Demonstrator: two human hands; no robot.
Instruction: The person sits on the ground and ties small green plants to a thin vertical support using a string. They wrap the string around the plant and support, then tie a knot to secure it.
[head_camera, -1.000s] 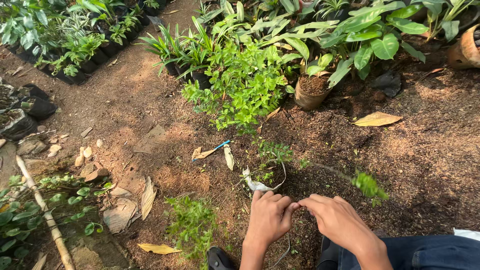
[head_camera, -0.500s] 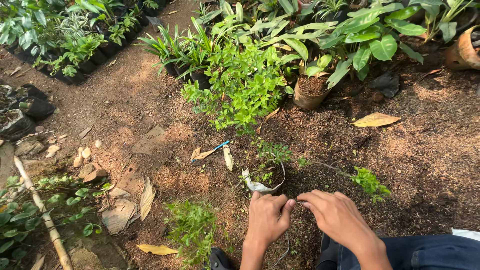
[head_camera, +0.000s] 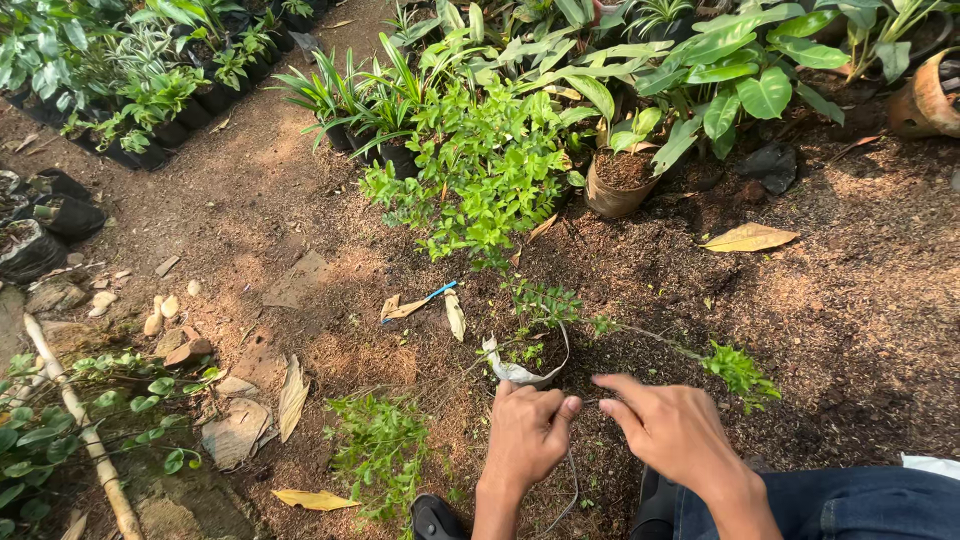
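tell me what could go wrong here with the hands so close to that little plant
The left hand and right hand pinch a thin string right beside the small seedling; a hard tug might bend or uproot its thin stem. The long side branch stretches out near the right hand and could snap if brushed.

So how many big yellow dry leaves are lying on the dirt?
3: one yellow leaf on the soil at right, one bottom left near the shoe, one beside the blue stick. Browner ones and plants may hide more.
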